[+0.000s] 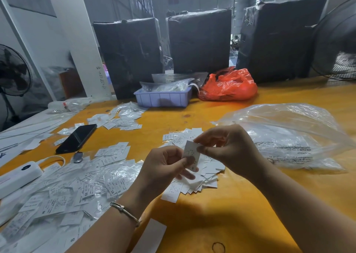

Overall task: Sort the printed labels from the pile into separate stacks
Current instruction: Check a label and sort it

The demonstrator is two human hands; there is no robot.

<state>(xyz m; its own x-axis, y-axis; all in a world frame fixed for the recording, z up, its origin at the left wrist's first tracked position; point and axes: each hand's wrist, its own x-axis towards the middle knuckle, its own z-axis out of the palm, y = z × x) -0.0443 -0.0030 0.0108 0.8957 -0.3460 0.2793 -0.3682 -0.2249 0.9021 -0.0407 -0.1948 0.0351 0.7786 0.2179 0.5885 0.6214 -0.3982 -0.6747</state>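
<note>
Both hands hold one small white printed label [191, 153] above the orange table [240, 204]. My left hand [163, 168] pinches its lower part, where an "S" shows. My right hand [225, 148] pinches its upper right edge. Directly beneath lies a fanned heap of white labels [200, 183]. A big loose pile of labels and small clear bags [63, 195] spreads across the near left. Smaller groups of labels lie further back: one beside the phone [113, 150] and one at mid left [119, 121].
A black phone [77, 138] lies left of centre. A white power strip [17, 177] sits at the left edge. A large clear plastic bag [289, 135] covers the right side. Behind are a purple tray [163, 98], an orange bag [229, 87] and black-wrapped bundles [200, 40]. A rubber band [218, 247] lies near the front.
</note>
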